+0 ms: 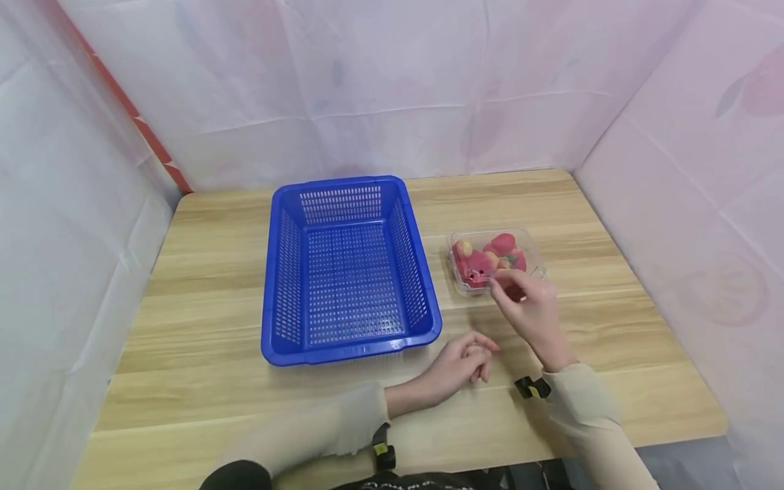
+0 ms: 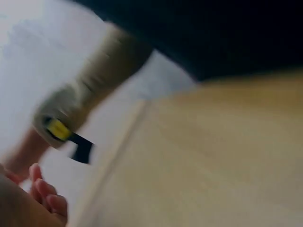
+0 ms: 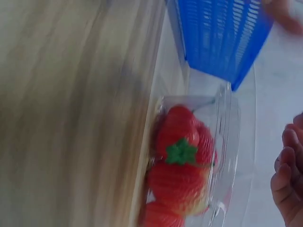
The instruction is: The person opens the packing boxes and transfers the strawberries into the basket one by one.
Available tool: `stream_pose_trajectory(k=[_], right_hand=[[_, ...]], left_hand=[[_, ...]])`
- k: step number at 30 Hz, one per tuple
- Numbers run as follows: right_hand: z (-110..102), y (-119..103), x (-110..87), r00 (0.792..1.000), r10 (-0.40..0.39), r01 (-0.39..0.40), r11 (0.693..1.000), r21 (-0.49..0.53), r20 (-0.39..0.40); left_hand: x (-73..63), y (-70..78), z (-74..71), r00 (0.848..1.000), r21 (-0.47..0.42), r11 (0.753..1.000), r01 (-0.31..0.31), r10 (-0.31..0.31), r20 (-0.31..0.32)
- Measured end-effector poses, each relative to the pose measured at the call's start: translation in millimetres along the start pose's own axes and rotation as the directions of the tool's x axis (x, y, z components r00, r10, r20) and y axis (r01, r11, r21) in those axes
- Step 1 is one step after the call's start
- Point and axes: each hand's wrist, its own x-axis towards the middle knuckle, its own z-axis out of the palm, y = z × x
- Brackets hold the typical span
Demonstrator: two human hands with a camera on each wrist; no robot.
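Observation:
A clear plastic box (image 1: 536,267) holds several red strawberries (image 1: 503,242), some with yellowish patches; a green leafy top shows on one in the right wrist view. Over the box's front edge hovers my right hand (image 1: 528,303), its fingers loosely bent with nothing visible between them. In the right wrist view, the fingertips (image 3: 284,182) are apart from the box wall (image 3: 229,137). My left hand (image 1: 461,364) is held nearer the table's front, fingers loosely curled and holding nothing. The left wrist view is blurred and catches only part of the left hand (image 2: 47,196).
A blue perforated plastic basket (image 1: 352,354) stands left of the box, with nothing inside. Both stand on a wood-grain table (image 1: 202,306). Pale printed cloth (image 1: 392,88) hangs behind and at both sides.

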Motion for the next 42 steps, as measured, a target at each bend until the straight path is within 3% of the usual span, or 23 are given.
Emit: stream_pose_trajectory(k=[2, 5, 10, 18, 23, 32, 35, 39, 42], right_hand=[[7.2, -1.0, 3.8, 0.995, -0.089, 0.089, 0.996, -0.002, 0.043], [15.7, 0.7, 5.7, 0.983, -0.157, 0.162, 0.985, -0.054, 0.093], [22.4, 7.2, 2.3, 0.970, -0.196, 0.217, 0.964, -0.153, 0.144], [26.0, 13.6, -4.5, 0.959, -0.173, 0.218, 0.957, -0.192, 0.226], [28.0, 13.2, -6.4, 0.958, -0.150, 0.205, 0.955, -0.215, 0.245], [33.8, 13.0, -5.9, 0.960, -0.149, 0.197, 0.961, -0.195, 0.236], [34.5, 12.0, -5.7, 0.961, -0.148, 0.192, 0.966, -0.175, 0.234], [35.3, 11.1, -4.6, 0.964, -0.144, 0.186, 0.967, -0.176, 0.224], [37.4, 10.9, -4.1, 0.964, -0.144, 0.187, 0.964, -0.189, 0.222]], left_hand=[[13.0, -14.5, 0.2, 0.995, -0.003, 0.999, -0.044, 0.044, -0.085], [27.4, -26.9, -0.4, 0.975, -0.040, 0.996, -0.086, 0.075, -0.207], [41.2, -29.9, -0.4, 0.943, -0.100, 0.991, -0.091, 0.053, -0.328], [56.7, -26.6, 1.5, 0.902, -0.157, 0.982, -0.101, 0.023, -0.432], [65.6, -27.6, 0.1, 0.874, -0.172, 0.974, -0.149, 0.048, -0.483], [66.3, -29.7, -3.9, 0.877, -0.157, 0.971, -0.180, 0.086, -0.472], [67.3, -30.1, -3.7, 0.872, -0.151, 0.971, -0.184, 0.090, -0.481], [73.9, -31.8, -2.9, 0.837, -0.088, 0.975, -0.206, 0.129, -0.532], [79.1, -34.1, -3.0, 0.795, -0.054, 0.970, -0.235, 0.160, -0.585]])
